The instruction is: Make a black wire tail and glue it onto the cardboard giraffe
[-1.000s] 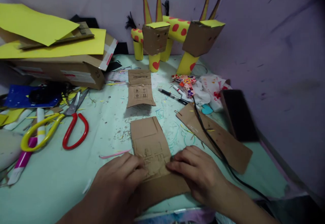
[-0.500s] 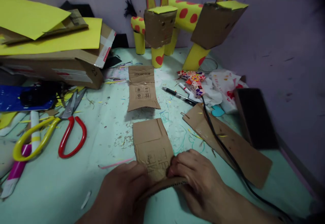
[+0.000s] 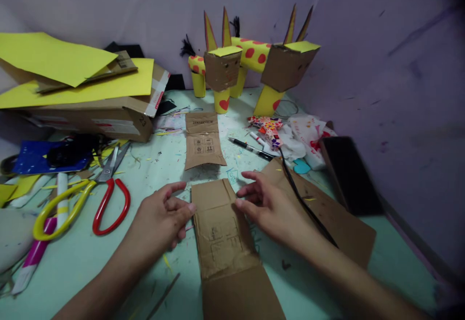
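Note:
A creased brown cardboard strip [image 3: 228, 242] lies lengthwise on the pale green table, its near end running out of the bottom of the view. At its left edge is my left hand [image 3: 163, 213], fingers apart, the thumb by the far crease. Opposite, my right hand [image 3: 265, 204] is at the right edge with its fingers spread and the thumb near the cardboard. Neither hand grips it. Beyond them stands a smaller bent cardboard piece [image 3: 204, 141] with printed symbols.
Scissors [image 3: 109, 175] with yellow and red handles and a purple marker [image 3: 38, 250] are on the left. A phone [image 3: 352, 175], a pen [image 3: 250, 148] and a black cable [image 3: 301, 194] lie right. Spotted yellow cardboard animals [image 3: 250, 51] stand behind, left of them a cardboard box [image 3: 127, 122].
Both hands have let go of the cardboard's near fold and moved forward along its sides, opening. The strip now lies flatter, and the view has tilted up slightly.

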`<state>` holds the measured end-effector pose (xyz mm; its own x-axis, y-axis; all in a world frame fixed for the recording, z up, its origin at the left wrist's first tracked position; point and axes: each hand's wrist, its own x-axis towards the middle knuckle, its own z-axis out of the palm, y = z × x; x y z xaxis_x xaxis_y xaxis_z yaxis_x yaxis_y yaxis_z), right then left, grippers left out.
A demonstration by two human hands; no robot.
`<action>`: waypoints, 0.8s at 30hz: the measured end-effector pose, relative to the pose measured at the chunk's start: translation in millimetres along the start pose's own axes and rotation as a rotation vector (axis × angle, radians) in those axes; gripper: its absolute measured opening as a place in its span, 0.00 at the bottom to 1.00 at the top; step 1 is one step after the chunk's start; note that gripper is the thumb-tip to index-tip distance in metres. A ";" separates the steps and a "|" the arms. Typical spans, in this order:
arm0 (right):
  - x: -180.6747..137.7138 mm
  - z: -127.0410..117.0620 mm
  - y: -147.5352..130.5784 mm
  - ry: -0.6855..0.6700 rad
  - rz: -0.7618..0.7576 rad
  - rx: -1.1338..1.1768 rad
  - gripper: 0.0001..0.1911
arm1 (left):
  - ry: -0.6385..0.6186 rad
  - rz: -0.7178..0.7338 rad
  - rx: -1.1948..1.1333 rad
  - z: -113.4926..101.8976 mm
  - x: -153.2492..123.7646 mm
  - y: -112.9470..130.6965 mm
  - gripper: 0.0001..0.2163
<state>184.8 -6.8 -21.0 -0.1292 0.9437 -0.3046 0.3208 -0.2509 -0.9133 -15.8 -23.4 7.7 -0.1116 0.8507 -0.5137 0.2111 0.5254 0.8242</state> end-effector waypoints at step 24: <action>-11.8 0.8 -2.4 0.097 -0.584 -0.839 0.09 | -0.033 0.867 0.789 18.4 9.3 -33.9 0.11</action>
<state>184.8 -17.5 -15.4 -0.4111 0.8928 0.1840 0.7897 0.4496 -0.4173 -6.1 -33.6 -29.4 0.3880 0.9122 0.1319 0.7495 -0.3955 0.5308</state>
